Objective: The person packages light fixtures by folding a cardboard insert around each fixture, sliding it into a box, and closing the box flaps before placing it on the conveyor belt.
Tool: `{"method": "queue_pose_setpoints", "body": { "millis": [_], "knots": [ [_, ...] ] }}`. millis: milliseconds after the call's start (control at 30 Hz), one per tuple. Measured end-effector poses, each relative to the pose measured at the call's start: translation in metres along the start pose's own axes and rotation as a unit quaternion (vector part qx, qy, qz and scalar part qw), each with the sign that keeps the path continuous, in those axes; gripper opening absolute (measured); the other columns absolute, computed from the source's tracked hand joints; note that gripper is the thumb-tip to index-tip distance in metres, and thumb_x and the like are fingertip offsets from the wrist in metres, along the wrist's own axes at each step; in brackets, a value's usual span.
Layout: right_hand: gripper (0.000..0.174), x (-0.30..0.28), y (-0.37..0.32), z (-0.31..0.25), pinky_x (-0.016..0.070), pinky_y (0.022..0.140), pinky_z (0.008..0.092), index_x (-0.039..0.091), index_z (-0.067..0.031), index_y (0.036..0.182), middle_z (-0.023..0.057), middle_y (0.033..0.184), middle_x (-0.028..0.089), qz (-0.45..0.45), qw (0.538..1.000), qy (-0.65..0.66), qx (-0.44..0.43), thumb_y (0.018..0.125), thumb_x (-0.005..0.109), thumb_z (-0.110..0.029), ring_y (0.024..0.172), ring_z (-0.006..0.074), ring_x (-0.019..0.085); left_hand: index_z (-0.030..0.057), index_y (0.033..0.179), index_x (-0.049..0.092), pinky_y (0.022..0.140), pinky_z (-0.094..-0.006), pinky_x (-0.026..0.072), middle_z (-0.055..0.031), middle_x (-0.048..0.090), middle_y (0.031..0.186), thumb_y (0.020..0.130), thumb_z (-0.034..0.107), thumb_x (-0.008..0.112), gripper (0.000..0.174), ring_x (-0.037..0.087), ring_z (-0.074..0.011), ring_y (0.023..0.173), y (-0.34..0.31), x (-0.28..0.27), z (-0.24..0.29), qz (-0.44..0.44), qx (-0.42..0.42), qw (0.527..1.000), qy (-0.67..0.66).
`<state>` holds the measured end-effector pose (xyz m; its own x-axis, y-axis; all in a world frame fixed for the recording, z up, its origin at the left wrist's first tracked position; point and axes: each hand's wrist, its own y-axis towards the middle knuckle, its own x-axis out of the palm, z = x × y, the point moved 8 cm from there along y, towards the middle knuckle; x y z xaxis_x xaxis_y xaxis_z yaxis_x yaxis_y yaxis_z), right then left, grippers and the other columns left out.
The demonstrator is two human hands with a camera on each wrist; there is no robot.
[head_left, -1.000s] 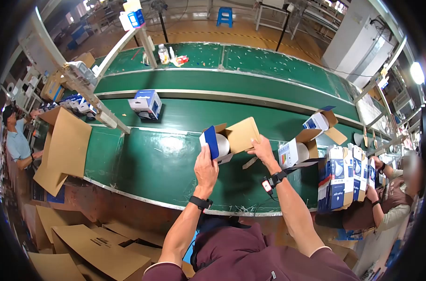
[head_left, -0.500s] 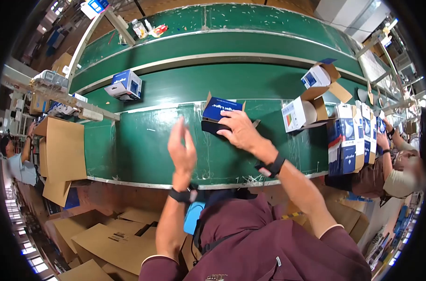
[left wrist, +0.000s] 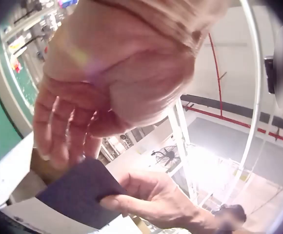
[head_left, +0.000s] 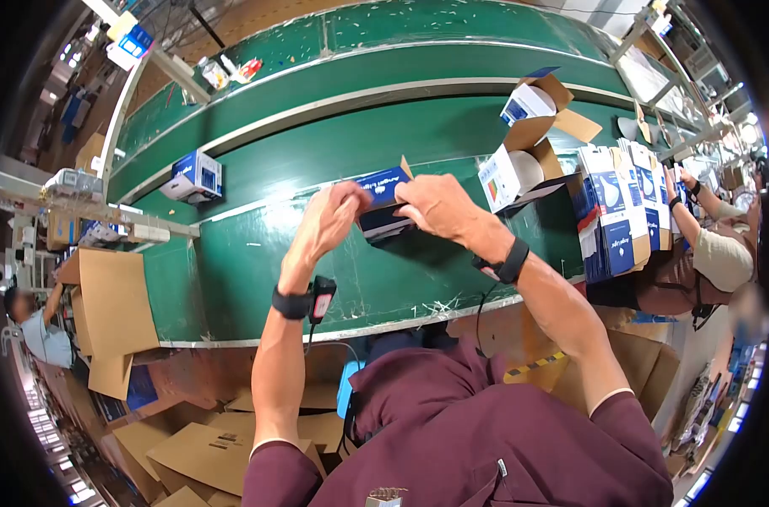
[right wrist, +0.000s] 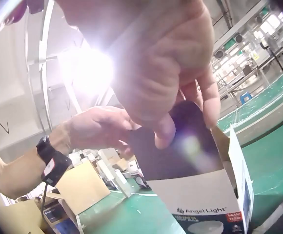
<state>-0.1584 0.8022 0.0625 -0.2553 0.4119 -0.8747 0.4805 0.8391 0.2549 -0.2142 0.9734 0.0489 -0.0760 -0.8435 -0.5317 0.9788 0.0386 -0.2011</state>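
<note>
A light bulb carton (head_left: 384,188), blue, white and black and printed "Angel Light", stands on the green bench between both hands. Its dark top flap (right wrist: 175,151) rises in the right wrist view. My right hand (head_left: 443,207) pinches this flap, thumb on the outer face and fingers over the edge behind it. At the carton's left end, the fingers of my left hand (head_left: 327,220) reach down to the flap. In the left wrist view, the left fingers (left wrist: 68,122) extend behind the dark flap's edge, near brown cardboard. The carton's contents are hidden.
To the right stand two open cartons, one nearer (head_left: 519,173) and one farther (head_left: 532,103), plus a stack of flattened cartons (head_left: 612,211) beside another person. One closed carton (head_left: 194,177) sits left. A large cardboard box (head_left: 114,300) is at the left edge; more lie below the bench.
The carton turned from lying with its open end showing to standing with its blue flap over the top. My left hand left it, then came back to its left end. The head view shifted.
</note>
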Motion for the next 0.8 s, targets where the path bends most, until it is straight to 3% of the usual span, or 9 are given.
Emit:
{"method": "queue_pose_setpoints", "body": {
  "millis": [100,233,333,433,467,567,600,733,800],
  "knots": [
    [0.021,0.004,-0.018,-0.001,0.0511,0.068,0.0485,0.06,-0.0098,0.098,0.0124,0.084,0.068,-0.011,1.0,0.026,0.0,0.093,0.075,-0.023,0.081,0.0373,0.069,-0.0026,0.102,0.073,0.084,-0.0335,0.0569,-0.0098,0.075,0.099,0.096,0.012,0.048,0.03,0.069,-0.0181,0.09,-0.024,0.008,-0.028,-0.089,-0.102,0.987,0.091],
    [0.018,0.019,-0.037,-0.006,0.0519,0.064,0.0475,0.06,-0.0113,0.099,0.0121,0.08,0.067,-0.052,0.997,0.051,-0.018,0.093,0.075,-0.02,0.076,0.0371,0.069,-0.0022,0.105,0.073,0.081,-0.0315,0.0567,-0.0092,0.076,0.099,0.095,0.009,0.048,0.029,0.068,-0.0164,0.085,-0.014,0.025,-0.071,-0.044,-0.037,0.997,-0.057],
    [0.016,0.011,-0.041,-0.018,0.0534,0.064,0.0467,0.061,-0.0125,0.101,0.0107,0.081,0.069,-0.04,0.994,0.09,-0.043,0.092,0.073,-0.017,0.077,0.036,0.07,-0.0033,0.109,0.072,0.081,-0.0316,0.0566,-0.0102,0.075,0.101,0.097,0.009,0.049,0.028,0.068,-0.0174,0.085,-0.012,0.024,-0.043,0.055,0.009,0.997,-0.056],
    [0.018,0.013,-0.043,-0.019,0.0543,0.066,0.0486,0.061,-0.0117,0.101,0.012,0.084,0.069,-0.045,0.992,0.109,-0.049,0.09,0.074,-0.017,0.08,0.037,0.07,-0.0051,0.11,0.071,0.082,-0.032,0.0564,-0.0093,0.073,0.098,0.102,0.01,0.048,0.028,0.067,-0.0183,0.086,-0.017,0.034,-0.001,0.061,0.086,0.991,-0.083],
    [0.02,0.016,-0.043,-0.02,0.0548,0.068,0.0486,0.061,-0.0116,0.101,0.0122,0.086,0.069,-0.046,0.991,0.115,-0.053,0.089,0.075,-0.017,0.082,0.0371,0.07,-0.0048,0.114,0.071,0.084,-0.0337,0.0557,-0.007,0.071,0.096,0.106,0.013,0.048,0.03,0.066,-0.0171,0.09,-0.015,0.048,-0.002,-0.006,0.056,0.989,-0.137],
    [0.026,0.017,-0.036,-0.023,0.0551,0.072,0.0499,0.06,-0.0106,0.103,0.0121,0.091,0.069,-0.059,0.995,0.053,-0.06,0.087,0.078,-0.02,0.087,0.0376,0.07,-0.0036,0.119,0.071,0.085,-0.0344,0.0545,-0.0044,0.072,0.099,0.109,0.019,0.048,0.034,0.064,-0.0156,0.094,0.001,0.092,-0.039,-0.191,0.005,0.981,-0.042],
    [0.03,0.023,-0.035,-0.018,0.0548,0.073,0.0513,0.059,-0.009,0.104,0.0122,0.095,0.068,-0.07,0.996,0.026,-0.039,0.085,0.079,-0.023,0.09,0.0375,0.07,-0.0003,0.121,0.073,0.083,-0.0344,0.0535,-0.0007,0.071,0.1,0.109,0.027,0.052,0.037,0.063,-0.0138,0.095,0.0,0.093,-0.043,-0.205,-0.036,0.968,-0.137],
    [0.032,0.023,-0.029,-0.009,0.0549,0.073,0.0507,0.056,-0.0067,0.103,0.0142,0.101,0.06,0.005,0.998,0.05,-0.025,0.086,0.079,-0.019,0.093,0.0378,0.067,0.004,0.124,0.075,0.083,-0.0323,0.0549,0.0024,0.073,0.103,0.108,0.033,0.057,0.038,0.065,-0.0096,0.093,-0.002,0.071,-0.037,-0.235,-0.117,0.936,-0.235],
    [0.032,0.022,-0.029,-0.013,0.0548,0.073,0.0494,0.058,-0.0065,0.106,0.0137,0.102,0.06,0.042,0.996,0.069,-0.041,0.085,0.079,-0.016,0.092,0.0386,0.067,0.0037,0.123,0.075,0.085,-0.0295,0.0568,0.0015,0.075,0.104,0.106,0.027,0.062,0.032,0.068,-0.0091,0.093,0.006,0.07,-0.052,-0.251,-0.131,0.922,-0.264]
  ]
}}
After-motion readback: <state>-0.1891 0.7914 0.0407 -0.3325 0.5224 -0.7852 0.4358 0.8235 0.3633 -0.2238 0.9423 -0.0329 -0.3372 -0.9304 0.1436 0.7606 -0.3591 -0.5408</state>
